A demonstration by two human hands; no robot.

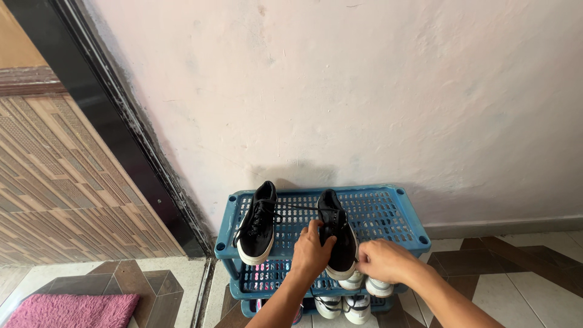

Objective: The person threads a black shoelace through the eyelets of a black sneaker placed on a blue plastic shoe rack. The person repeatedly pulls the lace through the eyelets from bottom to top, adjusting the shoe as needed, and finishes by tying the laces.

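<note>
Head view, one frame, looking down a plastered wall to a shoe rack.

Item in hand: black shoe (340, 240) with white sole, right-hand one of a pair, lying toe to the wall on the top shelf of the blue rack (388, 212). Left hand (311, 249) rests on its laces, fingers curled closed about the tongue area. Right hand (382, 260) sits just beside the heel at the shelf's front edge, fingers bent shut; whether they pinch a lace or the heel cannot be told.

Step, as judged: the shoe is being set or straightened on the shelf. A next move would call for a light push or lift at the heel, as it overhangs the front edge.

Companion: second black shoe (258, 225), left on the same shelf, apart from both hands.

Lower shelves: white shoes (343, 304), partly hidden.

Surface: slotted blue plastic shelf on round posts.

Room: pale pink wall (364, 91); dark door frame (121, 127); patterned door panel (54, 182); tiled floor (516, 267); pink mat (73, 310).
</note>
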